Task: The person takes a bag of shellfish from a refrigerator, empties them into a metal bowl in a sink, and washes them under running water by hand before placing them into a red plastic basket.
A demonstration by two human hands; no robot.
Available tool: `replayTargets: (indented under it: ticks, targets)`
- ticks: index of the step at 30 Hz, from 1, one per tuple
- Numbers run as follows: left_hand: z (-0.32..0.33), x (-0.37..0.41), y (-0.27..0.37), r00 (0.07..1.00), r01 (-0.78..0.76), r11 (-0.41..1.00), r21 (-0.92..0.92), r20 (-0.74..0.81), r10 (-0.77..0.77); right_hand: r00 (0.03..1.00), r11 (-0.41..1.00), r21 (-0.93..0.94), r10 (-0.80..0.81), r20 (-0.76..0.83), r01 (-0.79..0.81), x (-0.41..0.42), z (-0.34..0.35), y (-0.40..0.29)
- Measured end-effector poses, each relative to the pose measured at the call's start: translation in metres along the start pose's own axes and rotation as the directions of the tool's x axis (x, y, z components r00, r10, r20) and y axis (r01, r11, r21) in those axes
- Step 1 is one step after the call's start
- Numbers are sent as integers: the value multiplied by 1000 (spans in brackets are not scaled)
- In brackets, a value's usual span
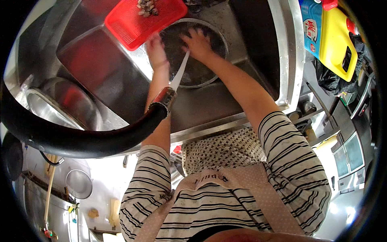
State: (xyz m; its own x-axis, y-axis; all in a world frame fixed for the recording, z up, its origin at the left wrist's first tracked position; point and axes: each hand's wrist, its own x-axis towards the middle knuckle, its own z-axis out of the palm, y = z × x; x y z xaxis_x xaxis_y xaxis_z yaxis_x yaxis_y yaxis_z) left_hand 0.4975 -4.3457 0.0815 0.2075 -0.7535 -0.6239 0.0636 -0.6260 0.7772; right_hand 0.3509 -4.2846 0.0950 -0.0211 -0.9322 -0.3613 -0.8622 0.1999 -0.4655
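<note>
A round metal basin of dark-looking water stands in the steel sink. My right hand is over the basin with its fingers spread, holding nothing that I can see. My left hand is blurred at the basin's left side, close to the lower edge of a red perforated plastic basket; its grip is unclear. A small heap of shellfish-like pieces lies in the basket. Between my forearms, a stream of water runs from the black flexible faucet into the basin.
The faucet's hose arches across the left, above my left forearm. Steel bowls lean beside the sink. A yellow jug and a black plastic bag stand beyond the sink's right rim.
</note>
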Motion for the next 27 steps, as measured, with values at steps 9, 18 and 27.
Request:
replayTargets:
  ticks: [9,18,27]
  targets:
    - [-3,-26,-123,955,295,919,-262,118,-273,920,669,631,279,276,-392,-11,87,8]
    - [17,-38,-71,819,547,708,-447,459,-343,949,586,787,314,-3,-192,-28,-6,-9]
    - [39,-109,-26,897,-442,840,315,141,419,776,-727,545,26,630,-418,-7,30,20]
